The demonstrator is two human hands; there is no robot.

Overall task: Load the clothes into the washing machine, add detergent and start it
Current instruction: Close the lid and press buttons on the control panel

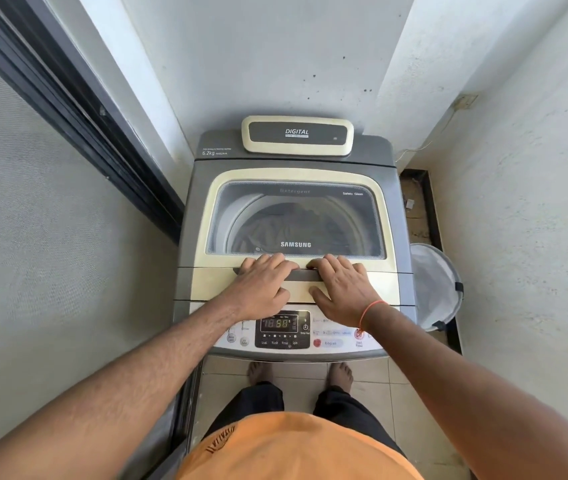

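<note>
Lid (296, 216) closed, both hands flat on its front edge. My left hand (264, 285) and right hand (341, 287) lie palm-down, fingers spread, gripping nothing. Dark clothes (286, 230) show through the glass, inside the drum, so loading looks done; whether detergent went in cannot be told. Display (277, 323) is lit with digits, which suggests the washer (189, 244) is powered, perhaps started. Washer stands between two walls, panel toward me, long axis running away from me. Empty basket (435, 285) sits at its right.

Probably a home laundry nook: washing machine (294, 237), laundry basket (435, 285), plastered walls (518, 168).
</note>
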